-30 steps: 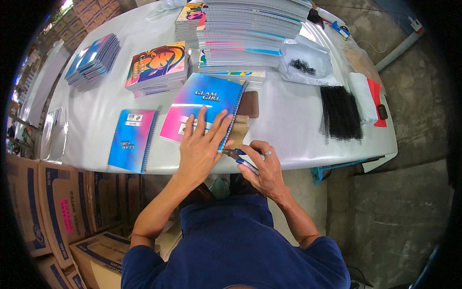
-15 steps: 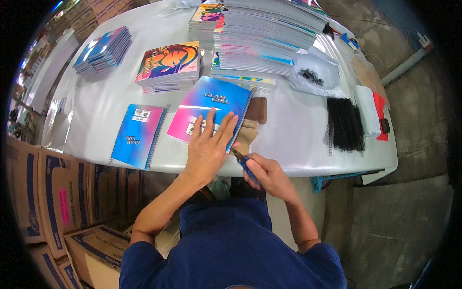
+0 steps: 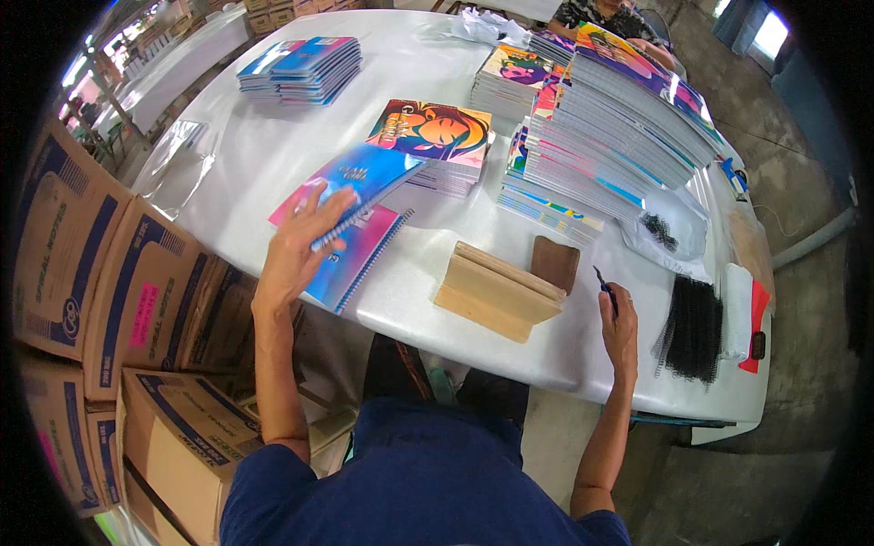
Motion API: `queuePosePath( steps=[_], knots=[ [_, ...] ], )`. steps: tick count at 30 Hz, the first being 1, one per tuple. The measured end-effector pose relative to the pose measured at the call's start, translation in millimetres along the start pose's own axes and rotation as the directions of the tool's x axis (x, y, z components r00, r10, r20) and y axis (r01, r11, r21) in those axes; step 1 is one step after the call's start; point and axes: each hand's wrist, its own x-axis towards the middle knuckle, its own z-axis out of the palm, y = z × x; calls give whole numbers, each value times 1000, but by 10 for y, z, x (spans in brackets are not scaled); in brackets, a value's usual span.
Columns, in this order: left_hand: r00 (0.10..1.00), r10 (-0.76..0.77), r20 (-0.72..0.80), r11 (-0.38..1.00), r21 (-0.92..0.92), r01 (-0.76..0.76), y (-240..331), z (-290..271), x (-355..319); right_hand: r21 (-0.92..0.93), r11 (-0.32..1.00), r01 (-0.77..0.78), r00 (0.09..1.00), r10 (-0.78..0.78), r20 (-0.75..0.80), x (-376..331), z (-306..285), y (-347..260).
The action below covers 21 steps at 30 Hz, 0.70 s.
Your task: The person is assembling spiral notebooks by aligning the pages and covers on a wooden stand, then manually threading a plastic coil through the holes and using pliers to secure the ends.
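Note:
My left hand is closed on the edge of a spiral notebook with a blue and pink cover, thumb on one side and fingers on the other. It is tilted over a second spiral notebook of the same colours, which lies at the table's near left; whether the two touch I cannot tell. On the right, my right hand grips a pair of pliers, its thin dark jaws pointing away from me. Between the hands stand a tan wooden stepped block and a dark brown flat pad.
Stacks of colourful notebooks and a tall pile fill the middle and far right. A blue notebook stack sits far left. Black spiral coils lie at right. Cartons stand beside the table; another person is beyond it.
My left hand has lifted the notebook off the wooden block and carried it left over the other notebook. My right hand has drawn away to the right with the pliers. The view has shifted.

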Motion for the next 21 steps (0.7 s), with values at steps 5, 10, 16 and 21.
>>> queuePosePath(
  steps=[5, 10, 16, 21],
  knots=[
    [908, -238, 346, 969, 21, 246, -419, 352, -604, -168, 986, -20, 1000, 16, -21, 105, 155, 400],
    [897, -207, 390, 977, 30, 212, -464, 367, -692, -320, 947, 28, 992, -67, -109, 244, 264, 678],
    [877, -130, 463, 987, -24, 159, -547, 334, -751, -480, 876, 39, 986, -112, -124, 334, 448, 748],
    [841, -172, 513, 983, 37, 179, -472, 314, -750, -447, 894, 33, 991, -88, -104, 288, 453, 722]
  ],
)
